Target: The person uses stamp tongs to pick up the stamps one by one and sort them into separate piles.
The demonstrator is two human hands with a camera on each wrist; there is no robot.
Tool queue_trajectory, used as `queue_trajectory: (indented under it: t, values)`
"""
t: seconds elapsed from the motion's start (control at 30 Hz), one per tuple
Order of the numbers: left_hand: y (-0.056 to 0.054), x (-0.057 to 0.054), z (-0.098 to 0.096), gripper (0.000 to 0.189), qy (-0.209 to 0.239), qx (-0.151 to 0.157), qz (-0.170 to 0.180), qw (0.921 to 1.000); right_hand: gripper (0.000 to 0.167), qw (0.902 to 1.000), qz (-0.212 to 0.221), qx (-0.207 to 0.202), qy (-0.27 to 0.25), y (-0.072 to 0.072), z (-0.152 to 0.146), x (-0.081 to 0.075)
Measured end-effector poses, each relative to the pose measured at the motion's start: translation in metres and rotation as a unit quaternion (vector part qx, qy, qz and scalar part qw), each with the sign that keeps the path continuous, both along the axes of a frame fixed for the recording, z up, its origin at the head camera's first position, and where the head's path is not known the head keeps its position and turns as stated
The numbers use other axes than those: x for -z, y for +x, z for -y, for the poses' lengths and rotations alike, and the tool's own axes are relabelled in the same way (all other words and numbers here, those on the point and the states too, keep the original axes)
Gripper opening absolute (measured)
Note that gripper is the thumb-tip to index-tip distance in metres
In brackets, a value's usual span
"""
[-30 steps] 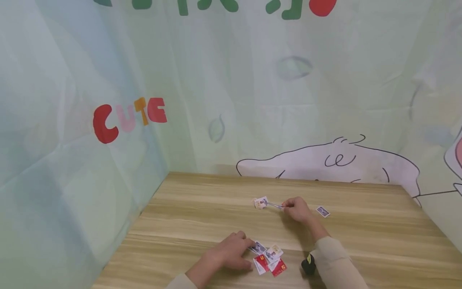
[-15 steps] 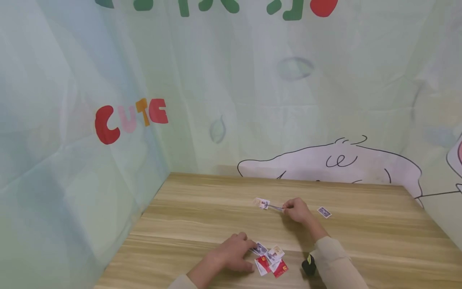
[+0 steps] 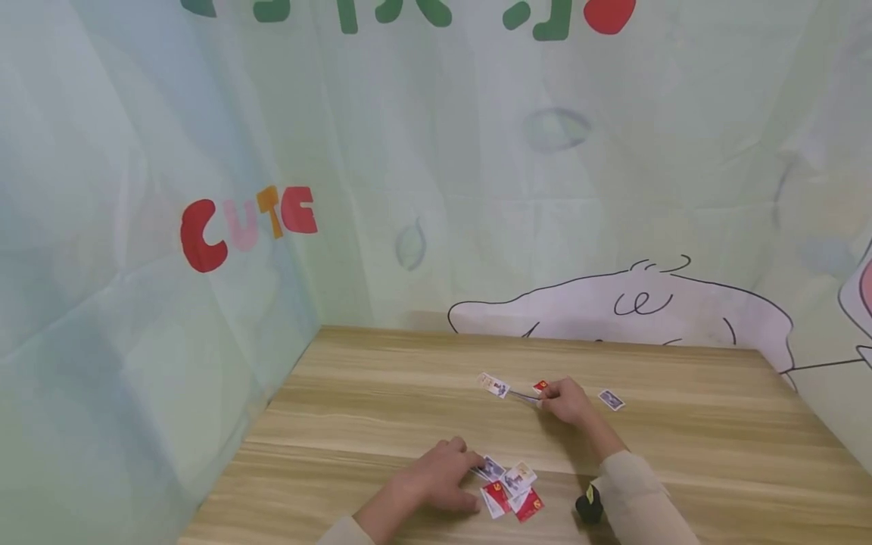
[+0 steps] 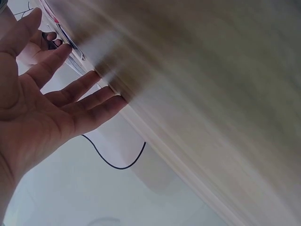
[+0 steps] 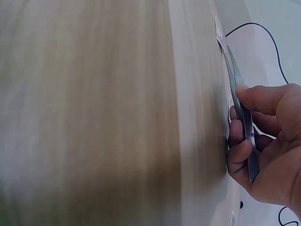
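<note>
My right hand (image 3: pixel 567 400) grips metal tweezers (image 5: pixel 245 113) near the back of the table, fingers curled round them in the right wrist view. The tweezers' tips point left, at the near corner of a small picture card (image 3: pixel 493 385); whether they touch it I cannot tell. A red card (image 3: pixel 540 386) shows just behind the right hand. My left hand (image 3: pixel 439 477) rests on the table with fingers spread, its index fingertip at a dark picture card (image 3: pixel 492 468). Overlapping beside it lie a pale picture card (image 3: pixel 520 478) and two red-and-white cards (image 3: pixel 496 497).
A single dark picture card (image 3: pixel 611 400) lies right of the right hand. A black object with a yellow-green mark (image 3: pixel 589 506) is beside the right sleeve. Printed cloth walls (image 3: pixel 477 189) rise at the back and sides of the wooden table (image 3: pixel 354 393).
The right hand and tweezers have shifted slightly nearer and to the right. The far card has turned, its right end swinging nearer. The red card behind the hand has come into view. The left hand stays.
</note>
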State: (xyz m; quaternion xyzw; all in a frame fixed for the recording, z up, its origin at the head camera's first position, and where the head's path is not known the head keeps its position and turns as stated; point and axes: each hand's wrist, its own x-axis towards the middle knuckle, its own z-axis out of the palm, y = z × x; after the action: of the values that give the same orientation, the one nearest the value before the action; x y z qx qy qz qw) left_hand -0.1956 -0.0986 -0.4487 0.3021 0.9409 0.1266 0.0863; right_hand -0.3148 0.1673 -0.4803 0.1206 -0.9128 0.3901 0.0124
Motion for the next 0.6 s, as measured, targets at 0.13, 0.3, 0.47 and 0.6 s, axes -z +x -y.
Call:
queue_trajectory:
  t: [0.13, 0.3, 0.47, 0.6]
  values:
    - [0.000, -0.001, -0.002, 0.059, -0.001, 0.002, 0.000, 1.0000, 0.005, 1.0000, 0.000, -0.002, -0.004, 0.004, -0.006, 0.000]
    - [0.000, 0.000, -0.004, 0.059, -0.002, 0.001, 0.005, 1.0000, 0.006, 1.0000, -0.002, 0.002, -0.004, 0.009, -0.012, -0.001]
    - [-0.001, 0.001, -0.003, 0.059, 0.005, 0.008, 0.008, 0.9999, 0.005, 0.9998, 0.008, 0.012, -0.009, 0.017, -0.014, -0.007]
    - [0.000, 0.000, -0.001, 0.058, 0.012, 0.012, 0.006, 0.9998, 0.005, 0.9993, 0.028, 0.014, -0.023, 0.024, -0.012, -0.012]
